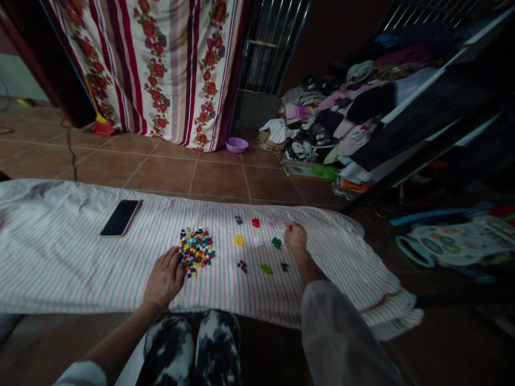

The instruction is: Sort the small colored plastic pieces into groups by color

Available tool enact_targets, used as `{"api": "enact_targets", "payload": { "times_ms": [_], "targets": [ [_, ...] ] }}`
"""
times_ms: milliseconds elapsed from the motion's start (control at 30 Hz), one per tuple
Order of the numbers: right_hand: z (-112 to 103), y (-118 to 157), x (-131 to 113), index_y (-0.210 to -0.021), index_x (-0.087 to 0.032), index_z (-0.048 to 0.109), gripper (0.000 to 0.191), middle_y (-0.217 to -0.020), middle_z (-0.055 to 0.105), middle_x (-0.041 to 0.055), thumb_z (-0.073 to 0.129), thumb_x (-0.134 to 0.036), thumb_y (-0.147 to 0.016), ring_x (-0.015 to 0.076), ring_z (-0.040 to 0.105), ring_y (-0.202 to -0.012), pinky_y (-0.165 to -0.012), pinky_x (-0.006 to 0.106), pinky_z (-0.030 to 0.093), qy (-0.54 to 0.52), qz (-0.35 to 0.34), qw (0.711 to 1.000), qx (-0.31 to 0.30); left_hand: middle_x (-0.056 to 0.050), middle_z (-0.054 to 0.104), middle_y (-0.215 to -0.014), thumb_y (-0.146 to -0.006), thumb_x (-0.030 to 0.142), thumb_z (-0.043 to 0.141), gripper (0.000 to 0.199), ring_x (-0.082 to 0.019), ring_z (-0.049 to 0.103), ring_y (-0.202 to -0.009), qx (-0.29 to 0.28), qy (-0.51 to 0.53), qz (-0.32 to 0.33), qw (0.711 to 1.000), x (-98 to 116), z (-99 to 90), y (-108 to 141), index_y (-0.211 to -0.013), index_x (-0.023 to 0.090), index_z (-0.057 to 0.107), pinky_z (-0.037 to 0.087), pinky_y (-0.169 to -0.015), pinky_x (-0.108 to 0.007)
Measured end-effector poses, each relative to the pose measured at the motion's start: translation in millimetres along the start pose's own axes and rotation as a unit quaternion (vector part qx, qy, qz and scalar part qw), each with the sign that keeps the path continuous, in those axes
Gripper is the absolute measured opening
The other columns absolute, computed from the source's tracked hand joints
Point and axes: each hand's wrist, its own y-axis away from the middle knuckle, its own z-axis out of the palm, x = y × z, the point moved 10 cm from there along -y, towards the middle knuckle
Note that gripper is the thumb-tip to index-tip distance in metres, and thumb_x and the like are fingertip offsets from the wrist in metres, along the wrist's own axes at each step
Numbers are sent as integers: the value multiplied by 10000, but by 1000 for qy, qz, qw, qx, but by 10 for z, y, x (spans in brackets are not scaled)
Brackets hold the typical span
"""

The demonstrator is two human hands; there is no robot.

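A mixed heap of small colourful pieces, like beads or tiny cubes (pixel 197 249), lies on the striped cloth (pixel 132 273). Against its left edge rests my left hand (pixel 164 276), fingers stretched out flat. My right hand (pixel 295 236) is closed in a pinch at the far right of the sorted groups; whatever its fingertips hold is too small to make out. Just left of it is a pink group (pixel 271 223), with a green group (pixel 276 243) nearer me. Other single-colour groups include red (pixel 255 222), dark grey (pixel 238 220), yellow (pixel 238 240), white (pixel 258 242), brown (pixel 242 266), lime (pixel 266 268) and black (pixel 284 266).
A phone (pixel 120 218) lies on the cloth at the left. Beyond the cloth are a tiled floor, a purple basin (pixel 237 145) and a floral curtain (pixel 161 69). Heaped clothes (pixel 341 112) fill the back right, with a dark slanting bar in front.
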Motion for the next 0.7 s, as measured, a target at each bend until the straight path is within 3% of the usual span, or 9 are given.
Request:
{"api": "enact_targets", "payload": {
  "times_ms": [233, 367, 567, 633, 700],
  "targets": [
    [-176, 91, -282, -774, -167, 655, 259, -924, 644, 113, 418, -80, -717, 216, 572, -935, -878, 351, 465, -28, -27, 999, 38, -133, 602, -1231, -901, 273, 382, 314, -262, 507, -1238, -5, 5, -3, 1000, -20, 25, 13, -1150, 173, 546, 456, -1019, -473],
    [-302, 308, -876, -843, -173, 668, 266, -1015, 639, 122, 410, -125, -795, 214, 574, -1002, -918, 358, 468, -107, -95, 989, 44, -140, 602, -1234, -904, 257, 374, 318, -258, 507, -1233, -4, -6, -3, 1000, -1, 2, -3, -1150, 155, 549, 447, -1029, -456],
    [-251, 1163, -2057, -909, -193, 674, 270, -963, 649, 77, 409, -177, -862, 182, 607, -940, -862, 322, 506, -256, -204, 944, -48, -167, 602, -1228, -903, 247, 391, 316, -266, 509, -1220, -9, -14, -7, 1000, 10, -11, -22, -1131, 105, 557, 437, -1039, -439],
    [-115, 1505, -2306, -950, -189, 681, 269, -977, 647, 79, 425, -178, -871, 179, 609, -933, -814, 300, 520, -277, -207, 933, -99, -163, 602, -1225, -902, 253, 395, 308, -267, 512, -1218, -9, -13, -7, 1000, 9, -13, -22, -1124, 114, 558, 443, -1032, -439],
    [-7, 1786, -2423, -968, -191, 692, 288, -1032, 644, 89, 427, -147, -864, 187, 599, -977, -870, 319, 506, -264, -198, 937, -115, -155, 602, -1223, -902, 253, 396, 297, -263, 513, -1221, -6, -12, -7, 1000, 10, -20, -23, -1118, 128, 558, 448, -1029, -439]
  ]
}}
